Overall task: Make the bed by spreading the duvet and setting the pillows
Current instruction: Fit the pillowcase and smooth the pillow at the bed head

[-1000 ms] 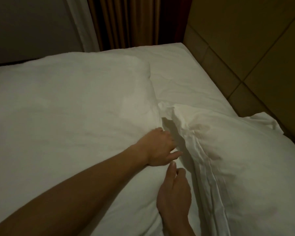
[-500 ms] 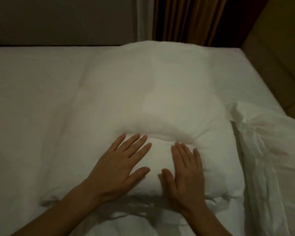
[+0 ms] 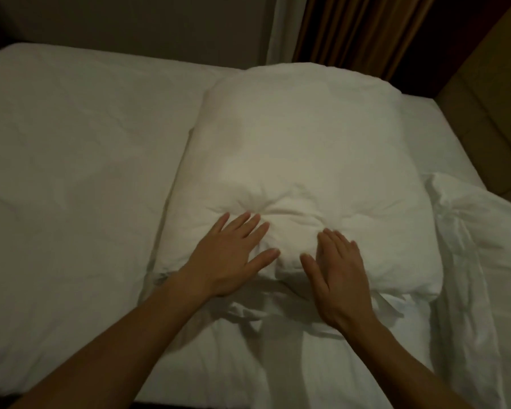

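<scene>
On the bed (image 3: 71, 172), left hand (image 3: 227, 258) and right hand (image 3: 340, 273) still press flat, fingers spread, into the pillow (image 3: 301, 160), now dented deeper.

A pillow (image 3: 301, 160) lies on the bed (image 3: 71, 172), duvet (image 3: 478, 231) to its right.

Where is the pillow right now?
In the head view, the pillow lies centre-right on the bed, under the left hand and right hand.
</scene>
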{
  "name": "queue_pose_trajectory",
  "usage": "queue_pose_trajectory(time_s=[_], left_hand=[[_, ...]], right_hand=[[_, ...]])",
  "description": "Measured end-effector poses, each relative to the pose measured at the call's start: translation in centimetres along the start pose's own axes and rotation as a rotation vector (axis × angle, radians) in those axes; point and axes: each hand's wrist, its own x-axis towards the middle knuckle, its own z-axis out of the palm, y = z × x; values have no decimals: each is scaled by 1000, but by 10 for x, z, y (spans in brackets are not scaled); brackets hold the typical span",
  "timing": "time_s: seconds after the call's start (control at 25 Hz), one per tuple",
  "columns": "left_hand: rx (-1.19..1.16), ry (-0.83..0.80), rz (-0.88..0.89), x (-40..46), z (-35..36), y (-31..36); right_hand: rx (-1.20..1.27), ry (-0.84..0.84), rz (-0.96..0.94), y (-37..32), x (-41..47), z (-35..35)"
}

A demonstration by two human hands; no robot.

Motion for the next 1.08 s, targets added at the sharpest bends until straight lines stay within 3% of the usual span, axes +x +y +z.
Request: queue_pose_trajectory(time_s=[0.2,0.52,0.84,1.08], left_hand=[[-160,130,4,4,-19,44],[-240,69,223,52,-20,190],[-432,-17,199,99,-25,335],[-546,-78,118,147,41,432]], right_hand=[[116,109,114,-1,-7,-39],[75,159,443,101,-70,-164],[167,199,731,188,-105,-253],[182,232,926,291,-117,-263]])
